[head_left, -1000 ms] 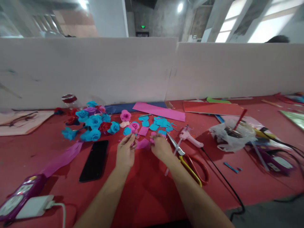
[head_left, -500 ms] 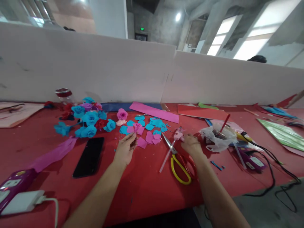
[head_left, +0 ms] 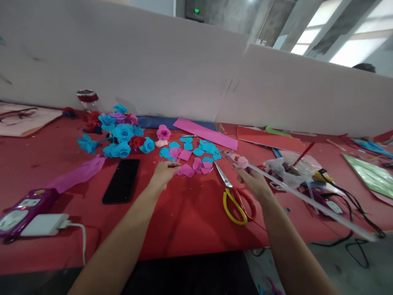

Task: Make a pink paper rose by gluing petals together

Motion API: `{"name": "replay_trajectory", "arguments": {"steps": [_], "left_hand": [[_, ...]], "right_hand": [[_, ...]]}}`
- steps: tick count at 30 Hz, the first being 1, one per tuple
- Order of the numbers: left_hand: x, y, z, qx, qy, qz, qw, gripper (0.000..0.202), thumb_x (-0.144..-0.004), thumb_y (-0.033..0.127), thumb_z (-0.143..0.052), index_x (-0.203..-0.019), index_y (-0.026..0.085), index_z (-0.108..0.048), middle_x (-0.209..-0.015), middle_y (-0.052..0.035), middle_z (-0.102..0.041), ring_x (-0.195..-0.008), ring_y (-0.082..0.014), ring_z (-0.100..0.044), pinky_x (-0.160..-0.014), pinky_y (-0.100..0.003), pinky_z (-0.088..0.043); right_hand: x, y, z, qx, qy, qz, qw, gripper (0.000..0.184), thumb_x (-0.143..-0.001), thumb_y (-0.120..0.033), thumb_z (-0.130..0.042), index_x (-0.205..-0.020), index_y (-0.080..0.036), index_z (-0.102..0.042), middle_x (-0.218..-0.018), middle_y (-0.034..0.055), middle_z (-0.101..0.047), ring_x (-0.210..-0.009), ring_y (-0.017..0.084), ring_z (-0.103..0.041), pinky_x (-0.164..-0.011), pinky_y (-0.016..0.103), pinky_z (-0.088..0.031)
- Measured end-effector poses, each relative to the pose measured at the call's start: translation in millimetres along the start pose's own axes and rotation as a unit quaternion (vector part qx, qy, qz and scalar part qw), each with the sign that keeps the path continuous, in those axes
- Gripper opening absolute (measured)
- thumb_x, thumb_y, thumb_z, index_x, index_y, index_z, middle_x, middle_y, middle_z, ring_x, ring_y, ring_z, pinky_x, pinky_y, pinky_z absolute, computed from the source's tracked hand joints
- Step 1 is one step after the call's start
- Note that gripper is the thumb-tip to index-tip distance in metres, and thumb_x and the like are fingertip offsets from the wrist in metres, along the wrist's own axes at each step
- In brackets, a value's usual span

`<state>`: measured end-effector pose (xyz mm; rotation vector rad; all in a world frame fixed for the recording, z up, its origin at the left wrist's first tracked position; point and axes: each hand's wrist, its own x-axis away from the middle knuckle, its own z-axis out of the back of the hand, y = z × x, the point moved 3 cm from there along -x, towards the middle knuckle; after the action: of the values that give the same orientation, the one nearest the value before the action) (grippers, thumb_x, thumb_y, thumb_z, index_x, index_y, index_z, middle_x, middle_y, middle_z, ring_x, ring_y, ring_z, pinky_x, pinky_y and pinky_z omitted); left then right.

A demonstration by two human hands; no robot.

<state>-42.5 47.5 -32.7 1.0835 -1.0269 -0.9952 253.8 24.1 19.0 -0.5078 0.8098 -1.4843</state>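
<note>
Glue gun [head_left: 238, 160] now aloft, blurry.

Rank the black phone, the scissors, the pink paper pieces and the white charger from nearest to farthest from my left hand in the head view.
1. Pink paper pieces, just right of the left hand.
2. Black phone, to its left.
3. Scissors, farther right, by the right hand holding the glue gun.
4. White charger, far to the left.
</note>
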Motion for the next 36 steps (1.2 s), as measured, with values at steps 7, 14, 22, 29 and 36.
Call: {"name": "replay_trajectory", "arguments": {"steps": [7,14,22,29,36], "left_hand": [[-8,-5,-22.9,-0.160,-0.020,-0.017,0.987,0.006,-0.058,0.015,-0.069,-0.063,0.017,-0.067,-0.068,-0.0066,-0.067,-0.071,-0.0219,-0.061,-0.068,-0.032,-0.042],[-7,-2,-20.5,-0.238,-0.045,-0.037,0.970,0.015,-0.056,0.014,-0.070,-0.070,0.017,-0.067,-0.072,-0.0046,-0.067,-0.076,-0.0207,-0.061,-0.070,-0.029,-0.042],[-11,-12,-14.1,-0.246,-0.077,-0.042,0.965,0.021,-0.058,0.019,-0.071,-0.078,0.016,-0.067,-0.074,-0.0036,-0.066,-0.070,-0.0165,-0.060,-0.063,-0.025,-0.043],[-10,-6,-14.0,-0.277,-0.092,-0.040,0.956,0.020,-0.060,0.019,-0.071,-0.079,0.016,-0.068,-0.073,-0.0038,-0.066,-0.070,-0.0174,-0.061,-0.064,-0.026,-0.043],[-9,-5,-13.9,-0.282,-0.092,-0.034,0.954,0.020,-0.061,0.019,-0.071,-0.080,0.015,-0.067,-0.072,-0.0038,-0.066,-0.069,-0.0172,-0.061,-0.063,-0.026,-0.044]], "right_hand": [[30,-35,-50,-0.105,-0.240,-0.040,0.964,0.041,-0.079,-0.058,-0.049,-0.079,-0.017,-0.056,-0.050,-0.0039,-0.046,-0.046,0.011,-0.042,-0.045,0.023,-0.032],[26,-36,-64,-0.109,-0.270,-0.045,0.956,0.040,-0.079,-0.061,-0.046,-0.072,-0.021,-0.048,-0.050,-0.0048,-0.039,-0.043,0.011,-0.037,-0.044,0.025,-0.029],[28,-32,-66,-0.062,-0.300,-0.046,0.951,0.046,-0.079,-0.065,-0.042,-0.065,-0.022,-0.037,-0.048,-0.0063,-0.032,-0.041,0.009,-0.033,-0.042,0.024,-0.026],[21,-34,-67,-0.008,-0.301,-0.007,0.954,0.042,-0.082,-0.062,-0.041,-0.084,-0.021,-0.046,-0.049,-0.0062,-0.034,-0.043,0.010,-0.035,-0.042,0.024,-0.027],[17,-35,-67,0.045,-0.300,0.029,0.952,0.040,-0.084,-0.059,-0.040,-0.085,-0.020,-0.047,-0.049,-0.0062,-0.034,-0.043,0.010,-0.035,-0.042,0.023,-0.025]]}}
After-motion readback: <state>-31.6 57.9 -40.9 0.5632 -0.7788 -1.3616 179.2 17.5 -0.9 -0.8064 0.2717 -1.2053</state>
